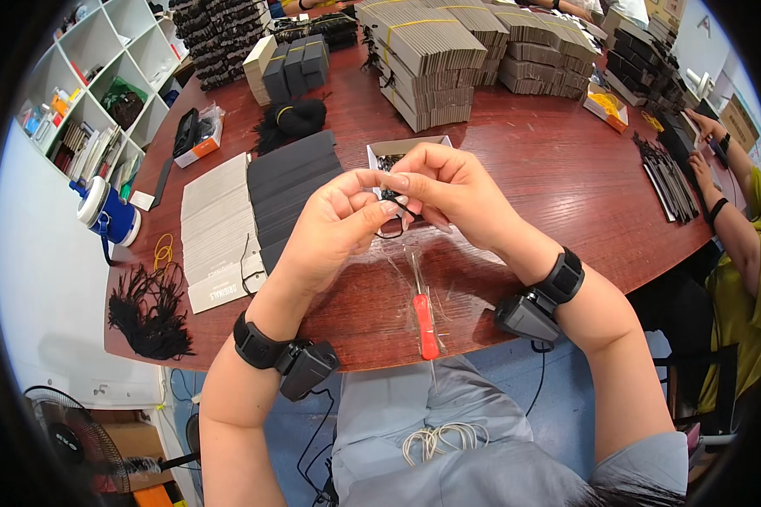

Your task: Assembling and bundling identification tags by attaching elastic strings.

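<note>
1. Over the near edge of the round reddish-brown table (558,169), your left hand (334,224) and right hand (448,190) meet fingertip to fingertip, both pinched shut on a thin black cord loop (391,221) that hangs just below them.
2. Just behind your hands sits a small open white box (389,150), its contents mostly hidden.
3. Under your hands lies a clear plastic sleeve (397,262), and a red-handled tool (425,325) reaches to the table's near edge.
4. Toward the left edge, a fanned row of flat white cards (216,228) lies beside a row of flat black cards (292,186).
5. At the near left corner lies a bundle of black tassels (148,308), with yellow rubber bands (162,251) near it.
6. Along the far edge stand banded stacks of grey-brown cardboard (427,59); dark grey boxes (300,63) stand left of them.
7. At the right edge, another person's hands (706,148) work beside thin dark strips (672,177).
8. Off the table's left, a white cubby shelf (101,76) stands against the wall, a blue-and-white jug (106,211) below it, and a fan (68,439) on the floor.
9. On your lap lies a loop of white cord (440,439).
</note>
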{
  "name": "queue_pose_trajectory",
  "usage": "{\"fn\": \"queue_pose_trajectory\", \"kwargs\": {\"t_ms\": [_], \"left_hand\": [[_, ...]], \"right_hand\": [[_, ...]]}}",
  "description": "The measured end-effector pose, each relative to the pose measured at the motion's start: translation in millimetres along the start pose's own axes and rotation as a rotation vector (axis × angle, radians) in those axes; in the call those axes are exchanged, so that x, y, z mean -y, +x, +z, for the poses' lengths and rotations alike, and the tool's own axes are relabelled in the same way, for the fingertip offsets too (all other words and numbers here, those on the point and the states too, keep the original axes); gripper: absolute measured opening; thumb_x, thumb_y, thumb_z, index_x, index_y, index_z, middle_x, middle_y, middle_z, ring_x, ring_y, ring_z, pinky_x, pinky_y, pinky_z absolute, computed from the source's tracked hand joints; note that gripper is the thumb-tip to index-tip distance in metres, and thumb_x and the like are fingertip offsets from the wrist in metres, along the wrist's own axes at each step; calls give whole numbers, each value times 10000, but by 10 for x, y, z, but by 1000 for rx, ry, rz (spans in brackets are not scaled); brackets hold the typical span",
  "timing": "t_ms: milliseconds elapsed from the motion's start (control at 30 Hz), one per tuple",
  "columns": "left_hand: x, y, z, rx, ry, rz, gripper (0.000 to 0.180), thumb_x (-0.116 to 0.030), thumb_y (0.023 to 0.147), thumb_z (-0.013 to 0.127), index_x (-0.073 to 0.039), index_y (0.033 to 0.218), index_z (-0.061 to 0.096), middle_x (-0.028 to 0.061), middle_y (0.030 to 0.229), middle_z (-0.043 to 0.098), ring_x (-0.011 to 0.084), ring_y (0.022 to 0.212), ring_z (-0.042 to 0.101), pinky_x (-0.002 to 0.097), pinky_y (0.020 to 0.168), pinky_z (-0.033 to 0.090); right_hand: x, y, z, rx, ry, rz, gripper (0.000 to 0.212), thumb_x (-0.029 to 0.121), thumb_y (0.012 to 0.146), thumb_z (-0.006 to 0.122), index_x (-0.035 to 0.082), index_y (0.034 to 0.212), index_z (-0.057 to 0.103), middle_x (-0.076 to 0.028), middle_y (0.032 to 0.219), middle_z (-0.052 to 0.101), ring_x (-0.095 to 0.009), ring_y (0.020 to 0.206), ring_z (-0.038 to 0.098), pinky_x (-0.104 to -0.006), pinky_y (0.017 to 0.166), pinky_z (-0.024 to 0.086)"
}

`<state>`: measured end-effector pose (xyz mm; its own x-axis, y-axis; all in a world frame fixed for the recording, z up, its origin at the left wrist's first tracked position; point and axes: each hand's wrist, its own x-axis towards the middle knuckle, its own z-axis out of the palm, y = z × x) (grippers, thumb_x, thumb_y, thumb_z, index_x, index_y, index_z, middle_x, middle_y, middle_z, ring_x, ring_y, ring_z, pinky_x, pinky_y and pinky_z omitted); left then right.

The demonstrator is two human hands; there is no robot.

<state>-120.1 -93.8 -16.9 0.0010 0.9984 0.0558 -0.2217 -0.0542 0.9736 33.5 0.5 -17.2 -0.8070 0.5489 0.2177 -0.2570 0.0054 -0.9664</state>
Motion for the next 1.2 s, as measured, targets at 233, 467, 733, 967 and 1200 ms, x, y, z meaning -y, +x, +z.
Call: {"fn": "queue_pose_trajectory", "kwargs": {"t_ms": [233, 467, 733, 967, 1200], "left_hand": [[4, 35, 7, 114, -123, -133, 189, -114, 843, 545, -18, 1005, 530, -33, 776, 549, -30, 496, 322, 118, 404, 225], [76, 44, -100, 246, -236, -224, 202, -146, 864, 507, 10, 990, 526, -9, 810, 546, -19, 482, 288, 113, 403, 219], [188, 52, -173, 359, -498, -181, 225, -128, 871, 470, 79, 951, 510, 41, 808, 549, -12, 462, 272, 119, 382, 203], [85, 52, -154, 279, -387, -229, 145, -123, 874, 495, 0, 913, 563, -93, 562, 341, -14, 452, 253, 141, 396, 200], [54, 18, -111, 250, -407, -199, 155, -126, 880, 486, 1, 935, 558, -92, 565, 335, -9, 462, 258, 143, 410, 207]], "right_hand": [[20, 0, 16, -14, 155, 142, 126, 173, 842, 571, 49, 864, 572, 18, 649, 539, -11, 512, 485, -129, 396, 289], [-13, 0, 0, 56, 234, 204, 139, 216, 830, 593, 78, 832, 589, 28, 666, 542, -8, 532, 434, -150, 463, 301], [14, -21, 64, 89, 307, 205, 151, 227, 833, 590, 76, 850, 592, 35, 656, 534, -2, 484, 364, -160, 438, 264], [57, -34, 45, 94, 195, 92, 128, 173, 841, 580, 51, 874, 602, 22, 707, 559, -21, 594, 475, -160, 504, 360], [145, -30, -61, 246, 32, -13, 149, 165, 835, 587, 34, 903, 608, 19, 742, 567, -39, 651, 502, -175, 562, 397]]}}
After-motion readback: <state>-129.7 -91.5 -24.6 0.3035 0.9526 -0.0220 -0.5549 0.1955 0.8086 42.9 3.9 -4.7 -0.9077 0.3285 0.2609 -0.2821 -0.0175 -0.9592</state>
